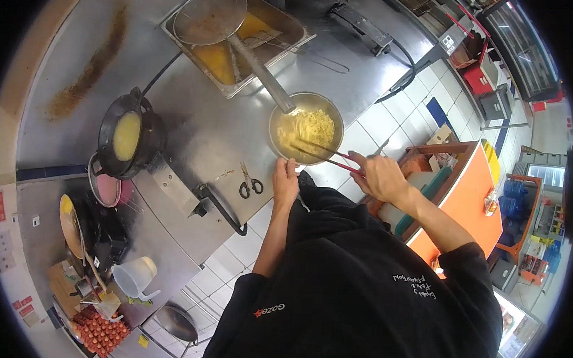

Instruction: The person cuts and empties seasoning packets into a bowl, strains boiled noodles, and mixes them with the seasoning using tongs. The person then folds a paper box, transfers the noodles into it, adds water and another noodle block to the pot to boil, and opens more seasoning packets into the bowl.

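Note:
A round metal bowl [275, 129] sits at the edge of the steel counter, with yellow noodles [315, 126] inside. My left hand [286, 180] grips the near rim of this bowl, thumb and fingers closed on it. Long chopsticks [325, 149] with red upper ends are held in my right hand [382, 177], and their dark tips reach into the noodles. Above the bowl, the handle end of a mesh strainer [262, 74] comes close to the far rim. Black-handled scissors [251, 186] lie on the counter left of my left hand.
The strainer lies over a rectangular metal tray [229, 90] holding yellow-orange liquid. To the left stand a black wok [105, 154] with yellowish liquid, a white jug [131, 276] and stacked eggs [101, 331]. An orange-topped cabinet [469, 201] stands at my right, across white floor tiles.

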Available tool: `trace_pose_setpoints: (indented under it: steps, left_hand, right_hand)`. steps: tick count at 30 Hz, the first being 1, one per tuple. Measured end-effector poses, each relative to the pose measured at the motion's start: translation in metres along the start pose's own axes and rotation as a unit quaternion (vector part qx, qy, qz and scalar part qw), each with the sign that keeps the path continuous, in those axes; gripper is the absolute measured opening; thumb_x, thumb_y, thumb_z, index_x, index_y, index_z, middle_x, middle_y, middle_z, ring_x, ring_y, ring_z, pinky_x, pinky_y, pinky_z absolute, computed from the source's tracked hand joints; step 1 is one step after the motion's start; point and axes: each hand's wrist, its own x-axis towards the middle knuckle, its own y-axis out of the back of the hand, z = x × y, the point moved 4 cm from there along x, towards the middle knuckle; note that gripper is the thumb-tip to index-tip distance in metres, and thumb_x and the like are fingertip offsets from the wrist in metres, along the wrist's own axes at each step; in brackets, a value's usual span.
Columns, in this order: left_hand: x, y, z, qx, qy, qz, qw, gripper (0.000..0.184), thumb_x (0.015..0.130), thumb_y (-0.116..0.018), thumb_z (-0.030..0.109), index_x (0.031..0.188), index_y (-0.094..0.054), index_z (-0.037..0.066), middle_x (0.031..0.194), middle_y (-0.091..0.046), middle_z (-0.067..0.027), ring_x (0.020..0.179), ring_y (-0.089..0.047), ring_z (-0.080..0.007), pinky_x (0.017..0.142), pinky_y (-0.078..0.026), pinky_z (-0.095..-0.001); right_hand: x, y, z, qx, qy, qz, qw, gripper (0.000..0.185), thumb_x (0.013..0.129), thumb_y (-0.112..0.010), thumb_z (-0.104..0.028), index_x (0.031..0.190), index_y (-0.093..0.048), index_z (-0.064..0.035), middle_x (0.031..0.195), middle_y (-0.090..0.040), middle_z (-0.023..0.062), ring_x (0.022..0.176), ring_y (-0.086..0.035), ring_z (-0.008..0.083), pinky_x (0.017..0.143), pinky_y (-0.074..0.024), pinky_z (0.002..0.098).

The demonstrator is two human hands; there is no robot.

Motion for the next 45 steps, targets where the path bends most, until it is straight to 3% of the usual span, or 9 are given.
trace_pose_setpoints:
  steps: [6,11,16,21,26,30,32,36,45]
  left_hand:
    - [-0.007,0.001,0.003,0.008,0.013,-0.028,0.999,0.035,0.114,-0.054,0.03,0.105,-0.059,-0.003,0.101,-0.075,-0.0172,0.084,-0.074,-0.0271,0.078,-0.06,-0.0385]
    - [0.001,0.003,-0.009,-0.045,0.029,-0.022,0.998,0.035,0.113,-0.057,0.031,0.103,-0.062,-0.002,0.096,-0.075,-0.0131,0.077,-0.072,-0.0211,0.069,-0.058,-0.0344]
    - [-0.007,0.005,-0.004,-0.047,0.082,-0.03,0.995,0.034,0.111,-0.06,0.031,0.099,-0.063,-0.001,0.094,-0.076,-0.0098,0.072,-0.068,-0.0144,0.064,-0.057,-0.0319]
    - [-0.002,0.007,-0.007,-0.007,0.057,-0.056,0.997,0.034,0.112,-0.059,0.031,0.1,-0.064,0.0,0.094,-0.076,-0.0083,0.07,-0.066,-0.0125,0.059,-0.053,-0.0315]
    - [-0.001,0.006,-0.007,-0.04,0.069,-0.046,0.996,0.034,0.113,-0.058,0.031,0.102,-0.064,0.0,0.095,-0.076,-0.0086,0.07,-0.066,-0.0133,0.058,-0.052,-0.0321]
    - [-0.004,0.005,-0.01,-0.041,0.07,-0.051,0.995,0.034,0.113,-0.055,0.03,0.105,-0.064,-0.001,0.095,-0.076,-0.0089,0.071,-0.066,-0.0137,0.059,-0.052,-0.0324]
    - [-0.005,0.005,-0.001,-0.037,0.067,-0.062,0.995,0.032,0.114,-0.054,0.03,0.105,-0.063,0.001,0.098,-0.074,-0.0074,0.073,-0.065,-0.0129,0.06,-0.051,-0.0306]
    - [-0.007,0.001,0.0,-0.022,0.073,-0.058,0.995,0.034,0.114,-0.053,0.03,0.106,-0.064,0.0,0.094,-0.075,-0.0092,0.07,-0.066,-0.0147,0.063,-0.053,-0.0338]
    - [-0.006,0.002,0.005,0.037,0.059,-0.065,0.995,0.03,0.113,-0.055,0.028,0.102,-0.065,0.001,0.094,-0.074,-0.0066,0.073,-0.063,-0.0142,0.069,-0.051,-0.0333]
  right_hand:
    - [0.015,-0.015,0.021,-0.046,-0.092,-0.024,0.994,0.05,0.098,-0.072,-0.026,0.144,-0.063,-0.008,0.075,-0.072,0.0217,0.072,-0.073,0.0429,0.067,-0.0583,0.0541]
    - [0.003,0.001,0.014,0.04,0.054,0.044,0.997,0.049,0.094,-0.075,-0.03,0.134,-0.067,-0.0023,0.073,-0.068,0.0202,0.071,-0.071,0.043,0.066,-0.0566,0.0542]
    - [0.023,0.018,0.035,-0.037,-0.082,-0.012,0.996,0.061,0.094,-0.078,-0.033,0.143,-0.06,-0.003,0.072,-0.072,0.0225,0.072,-0.073,0.0473,0.072,-0.0598,0.056]
    - [0.043,-0.027,0.025,0.05,-0.054,-0.03,0.997,0.042,0.098,-0.075,-0.03,0.129,-0.069,-0.0027,0.079,-0.074,0.023,0.073,-0.074,0.0436,0.069,-0.058,0.0526]
    - [0.028,-0.016,0.077,0.323,-0.11,-0.084,0.936,0.039,0.1,-0.074,-0.028,0.128,-0.072,-0.0014,0.085,-0.074,0.0237,0.072,-0.073,0.0317,0.073,-0.0558,0.0432]
    - [0.013,0.045,0.045,0.212,-0.079,-0.022,0.974,0.036,0.102,-0.072,-0.024,0.127,-0.071,0.001,0.081,-0.073,0.022,0.074,-0.076,0.03,0.073,-0.0566,0.0455]
    - [0.01,0.034,0.024,0.132,-0.066,0.001,0.989,0.036,0.101,-0.07,-0.026,0.128,-0.069,-0.0017,0.08,-0.073,0.0237,0.075,-0.074,0.0439,0.074,-0.0579,0.0522]
    - [0.004,0.021,0.003,0.051,-0.002,-0.003,0.999,0.041,0.095,-0.076,-0.031,0.127,-0.07,-0.0046,0.074,-0.072,0.0225,0.075,-0.073,0.0463,0.072,-0.0588,0.0561]
    - [0.053,-0.009,0.01,0.022,-0.102,-0.08,0.991,0.047,0.097,-0.072,-0.041,0.133,-0.07,-0.0101,0.087,-0.076,0.024,0.087,-0.075,0.0456,0.079,-0.0598,0.0569]
